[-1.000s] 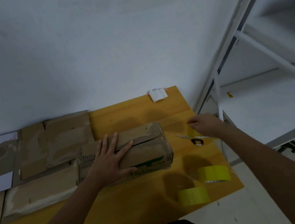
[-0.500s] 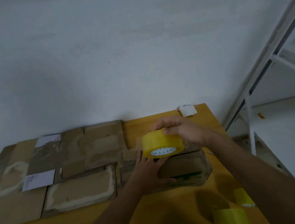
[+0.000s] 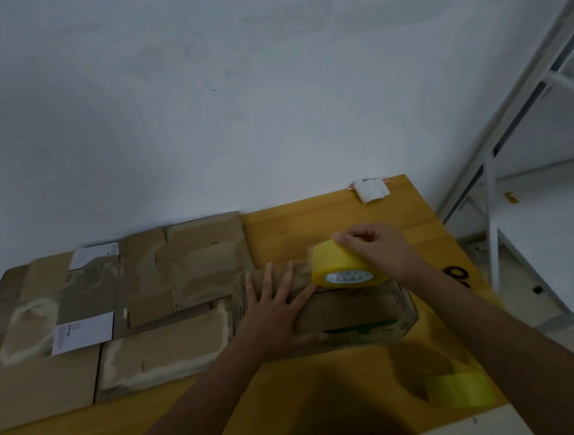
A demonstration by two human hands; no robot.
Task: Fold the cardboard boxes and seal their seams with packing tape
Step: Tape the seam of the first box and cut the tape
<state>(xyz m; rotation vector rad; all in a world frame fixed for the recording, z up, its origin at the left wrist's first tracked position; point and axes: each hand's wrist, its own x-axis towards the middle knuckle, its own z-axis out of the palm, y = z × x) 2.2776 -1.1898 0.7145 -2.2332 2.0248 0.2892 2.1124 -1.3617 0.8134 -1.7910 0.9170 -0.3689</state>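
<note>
Left hand (image 3: 275, 316) flattens box (image 3: 351, 311); right hand (image 3: 382, 249) grips tape roll (image 3: 342, 264).

The left hand (image 3: 275, 312) lies flat, fingers spread and straight, palm pressing down. The right hand (image 3: 382, 251) curls its fingers in a grip, forearm reaching in from lower right.

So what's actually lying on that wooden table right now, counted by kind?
Yellow packing tape rolls: 2, one gripped by the right hand at, one at the table's near right corner
Folded cardboard box: 1, under the left hand
Scissors: 1
Small white object: 1
Flattened cardboard pile: 1
Total: 6
</note>
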